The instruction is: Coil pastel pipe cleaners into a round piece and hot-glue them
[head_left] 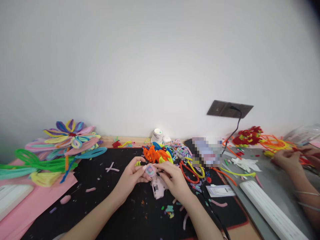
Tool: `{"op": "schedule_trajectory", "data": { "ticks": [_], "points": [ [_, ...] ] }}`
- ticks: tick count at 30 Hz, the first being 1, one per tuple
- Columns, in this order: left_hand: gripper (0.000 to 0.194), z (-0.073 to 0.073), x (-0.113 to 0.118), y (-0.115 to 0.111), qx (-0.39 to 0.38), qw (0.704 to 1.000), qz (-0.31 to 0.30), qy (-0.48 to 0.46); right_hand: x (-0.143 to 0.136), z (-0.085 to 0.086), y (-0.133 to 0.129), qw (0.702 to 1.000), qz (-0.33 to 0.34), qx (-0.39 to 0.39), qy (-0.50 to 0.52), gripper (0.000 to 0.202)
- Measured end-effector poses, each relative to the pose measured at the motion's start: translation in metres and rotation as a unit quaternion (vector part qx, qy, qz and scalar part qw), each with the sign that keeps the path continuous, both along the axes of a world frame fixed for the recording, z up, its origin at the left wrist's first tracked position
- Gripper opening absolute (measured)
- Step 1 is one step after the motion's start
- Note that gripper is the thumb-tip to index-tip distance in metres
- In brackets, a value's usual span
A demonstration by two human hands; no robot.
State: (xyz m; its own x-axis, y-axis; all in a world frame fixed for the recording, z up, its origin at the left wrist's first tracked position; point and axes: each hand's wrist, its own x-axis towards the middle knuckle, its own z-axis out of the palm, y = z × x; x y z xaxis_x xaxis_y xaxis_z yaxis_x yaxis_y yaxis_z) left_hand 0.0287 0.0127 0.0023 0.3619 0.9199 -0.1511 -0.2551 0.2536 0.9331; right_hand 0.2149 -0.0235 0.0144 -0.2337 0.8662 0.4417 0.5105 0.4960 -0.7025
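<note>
Both hands meet over the black mat [107, 196], at a small pale pink device [157, 188] with a dark opening low on its body. A round, clear bluish part [150, 170] shows at its top; its exact kind is unclear. The fingers of my left hand [131, 173] close around this upper end from the left. From the right, my right hand [176, 180] grips the device with bent fingers, near a small dark piece. Just behind the hands lies a bundle of orange, blue and yellow pipe cleaners [157, 154].
Pipe-cleaner flowers [71, 135] lie left on pink paper [55, 206]. A paper cup [157, 136] stands by the wall. A phone [207, 151], blurred out, sits behind a black cable [203, 190]. At right, another person's hands [287, 158] work beside a white power strip [270, 210].
</note>
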Motion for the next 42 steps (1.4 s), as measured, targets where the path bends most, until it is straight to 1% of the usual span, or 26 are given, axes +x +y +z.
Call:
{"op": "schedule_trajectory", "data": {
  "ticks": [3,9,14,20,23,26,33,37,42],
  "points": [
    [0.041,0.0006,-0.0001,-0.0007,0.007,1.000,0.003,0.000,0.0002,-0.0006,0.0001,1.000,0.000,-0.005,-0.004,0.040],
    [0.034,0.0009,-0.0009,-0.0004,0.002,1.000,-0.021,0.006,0.0014,-0.0034,0.0010,1.000,0.006,-0.014,-0.002,0.042],
    [0.039,-0.0008,0.0011,0.0007,0.030,0.999,-0.025,0.028,0.0011,-0.0030,0.0002,1.000,0.010,-0.012,-0.004,0.043],
    [0.042,-0.0041,0.0013,0.0020,0.035,0.998,-0.037,0.043,0.0001,-0.0034,0.0003,1.000,-0.001,-0.013,-0.001,0.041],
    [0.037,-0.0049,0.0003,0.0031,0.066,0.996,-0.043,0.040,0.0002,-0.0042,0.0012,1.000,-0.015,-0.012,-0.003,0.036],
    [0.030,-0.0047,-0.0008,0.0034,0.103,0.992,-0.031,0.062,0.0006,-0.0050,0.0012,1.000,-0.023,-0.012,-0.004,0.034],
    [0.031,-0.0066,-0.0005,0.0029,0.075,0.995,-0.034,0.050,0.0007,-0.0032,0.0003,0.999,-0.039,0.019,0.000,0.027],
    [0.032,-0.0061,0.0004,0.0031,0.062,0.997,-0.031,0.035,0.0010,-0.0029,-0.0001,0.999,-0.033,0.029,0.004,0.029],
    [0.033,-0.0040,0.0007,0.0021,0.050,0.998,-0.038,0.016,0.0017,-0.0049,0.0019,0.998,-0.035,0.046,0.036,0.022]
  ]
}}
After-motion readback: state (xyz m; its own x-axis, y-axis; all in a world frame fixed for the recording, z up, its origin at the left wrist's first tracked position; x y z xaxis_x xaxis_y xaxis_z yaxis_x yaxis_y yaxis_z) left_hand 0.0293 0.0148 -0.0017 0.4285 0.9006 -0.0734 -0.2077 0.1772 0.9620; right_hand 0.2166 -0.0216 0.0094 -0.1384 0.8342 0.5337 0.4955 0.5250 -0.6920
